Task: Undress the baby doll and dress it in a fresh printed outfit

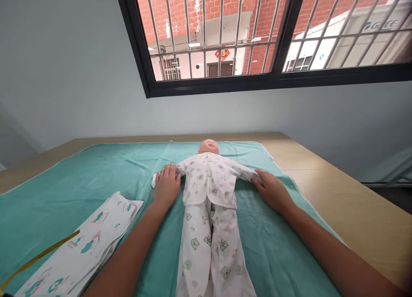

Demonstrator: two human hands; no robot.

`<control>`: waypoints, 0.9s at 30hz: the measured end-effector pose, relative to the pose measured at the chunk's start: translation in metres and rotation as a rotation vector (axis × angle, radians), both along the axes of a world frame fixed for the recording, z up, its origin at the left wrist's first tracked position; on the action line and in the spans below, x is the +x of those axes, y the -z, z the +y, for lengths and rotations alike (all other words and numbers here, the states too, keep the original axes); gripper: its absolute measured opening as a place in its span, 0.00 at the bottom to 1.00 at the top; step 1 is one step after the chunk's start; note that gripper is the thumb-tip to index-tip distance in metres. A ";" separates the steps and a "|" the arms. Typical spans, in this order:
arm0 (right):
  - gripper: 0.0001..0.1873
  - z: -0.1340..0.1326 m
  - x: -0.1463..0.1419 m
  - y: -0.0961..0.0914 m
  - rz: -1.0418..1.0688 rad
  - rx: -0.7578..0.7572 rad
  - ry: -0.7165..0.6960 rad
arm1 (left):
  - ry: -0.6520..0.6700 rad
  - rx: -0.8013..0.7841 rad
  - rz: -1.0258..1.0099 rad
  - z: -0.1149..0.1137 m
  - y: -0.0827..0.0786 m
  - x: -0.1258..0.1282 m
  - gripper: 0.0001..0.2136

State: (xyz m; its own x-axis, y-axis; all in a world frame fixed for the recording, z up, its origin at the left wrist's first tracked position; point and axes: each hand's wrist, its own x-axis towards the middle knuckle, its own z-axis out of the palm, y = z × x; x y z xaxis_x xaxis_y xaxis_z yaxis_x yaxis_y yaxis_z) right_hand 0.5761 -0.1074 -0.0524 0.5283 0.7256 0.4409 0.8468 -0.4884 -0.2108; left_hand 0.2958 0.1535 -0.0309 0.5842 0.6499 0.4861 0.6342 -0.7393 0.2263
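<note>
A baby doll (pixel 209 147) lies on its back, head toward the wall, arms spread. It wears a white printed baby shirt (pixel 206 177) and matching long trousers (pixel 222 250), whose lower ends run out of view. My left hand (pixel 167 185) lies closed over the sleeve at the left, with a bit of white cuff showing past my fingers. At the right, my right hand (pixel 270 187) holds the end of the other sleeve (pixel 246 172) between thumb and fingers. The doll's own hands are hidden.
A green cloth (pixel 270 232) covers most of the wooden table (pixel 322 181). Left of my left forearm lies a folded white printed cloth (pixel 93 241), with a yellow-brown strap (pixel 48 250) across it. Behind the table are a wall and a barred window (pixel 212 84).
</note>
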 end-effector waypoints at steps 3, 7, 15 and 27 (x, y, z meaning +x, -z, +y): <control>0.22 0.001 -0.001 0.000 0.019 -0.019 0.002 | -0.024 0.045 0.093 0.003 0.012 -0.004 0.21; 0.21 0.002 -0.002 -0.001 0.027 -0.004 0.006 | -0.008 0.048 0.104 0.005 0.017 -0.008 0.21; 0.24 0.007 0.002 0.003 -0.075 0.082 -0.072 | -0.060 -0.025 0.042 -0.016 -0.014 -0.017 0.22; 0.17 0.054 -0.122 -0.087 0.141 0.362 -0.503 | -0.490 -0.563 0.322 0.019 -0.068 -0.254 0.31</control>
